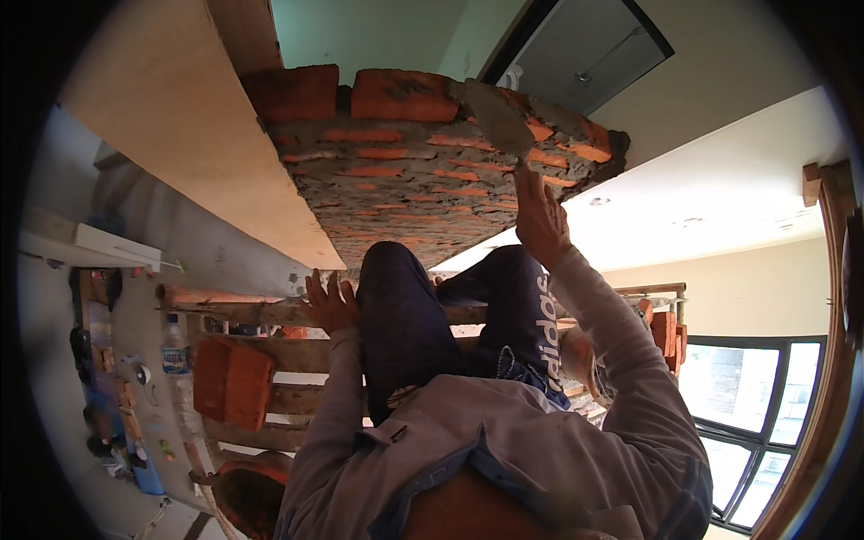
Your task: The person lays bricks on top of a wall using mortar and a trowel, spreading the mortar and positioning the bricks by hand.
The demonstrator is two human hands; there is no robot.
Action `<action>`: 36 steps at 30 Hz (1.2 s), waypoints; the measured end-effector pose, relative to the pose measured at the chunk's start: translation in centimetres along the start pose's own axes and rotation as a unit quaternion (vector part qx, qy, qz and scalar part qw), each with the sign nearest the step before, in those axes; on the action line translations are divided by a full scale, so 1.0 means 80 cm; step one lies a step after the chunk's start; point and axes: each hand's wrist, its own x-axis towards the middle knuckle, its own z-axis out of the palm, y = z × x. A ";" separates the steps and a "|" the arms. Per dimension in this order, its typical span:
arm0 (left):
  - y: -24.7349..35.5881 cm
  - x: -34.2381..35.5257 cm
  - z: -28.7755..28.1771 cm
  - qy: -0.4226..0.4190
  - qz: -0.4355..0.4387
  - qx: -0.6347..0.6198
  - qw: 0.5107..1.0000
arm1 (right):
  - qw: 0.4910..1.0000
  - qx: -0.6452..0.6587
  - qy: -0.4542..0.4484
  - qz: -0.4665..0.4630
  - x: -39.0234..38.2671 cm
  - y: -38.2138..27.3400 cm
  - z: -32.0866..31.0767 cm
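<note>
My right hand (pixel 543 222) is closed around the handle of a trowel (pixel 499 119). The trowel's grey, mortar-smeared blade lies against the right part of the top course of a brick wall (pixel 396 193). Orange-red bricks with rough grey mortar squeezed out of the joints make up its face. On the top course, a gap parts a brick (pixel 292 93) at the left from a longer brick (pixel 405 95) beside it. My left hand (pixel 331 302) is low beside my left knee, fingers spread and holding nothing, close to a scaffold pole (pixel 243 310).
Wooden poles form a platform (pixel 292 403) around me. Loose bricks (pixel 236 382) and a water bottle (pixel 175 346) are on my left, more bricks (pixel 664 335) on my right. A pale board (pixel 198 135) runs along the wall's left side. A black-framed window (pixel 756 405) is at the right.
</note>
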 end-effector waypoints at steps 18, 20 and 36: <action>-0.017 -0.001 0.021 0.027 0.023 0.012 0.999 | 1.000 0.021 0.007 -0.005 0.016 0.030 -0.031; -0.013 0.001 0.016 0.021 0.019 0.015 0.999 | 0.995 0.089 0.035 0.011 -0.020 0.039 -0.027; -0.040 -0.003 0.011 -0.022 0.060 0.044 0.997 | 0.845 0.511 -0.021 0.157 -0.018 -0.045 0.272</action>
